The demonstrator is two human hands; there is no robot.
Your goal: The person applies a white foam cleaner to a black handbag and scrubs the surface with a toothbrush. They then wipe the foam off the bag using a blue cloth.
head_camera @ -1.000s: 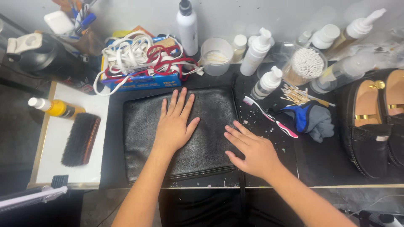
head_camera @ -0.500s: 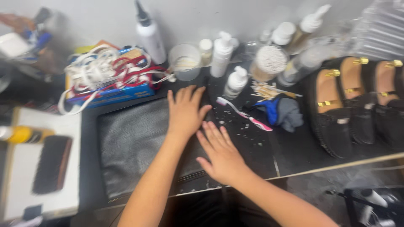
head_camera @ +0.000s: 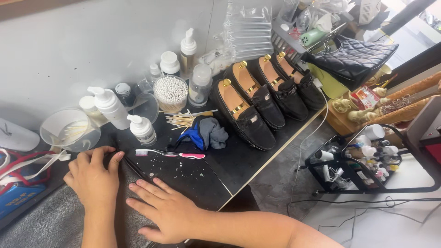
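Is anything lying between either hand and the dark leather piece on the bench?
Nothing visible. The left hand rests directly on the dark leather piece at its far corner, and the right hand lies flat at its right edge. The toothbrush and the scattered crumbs lie beyond the fingertips, off the leather.
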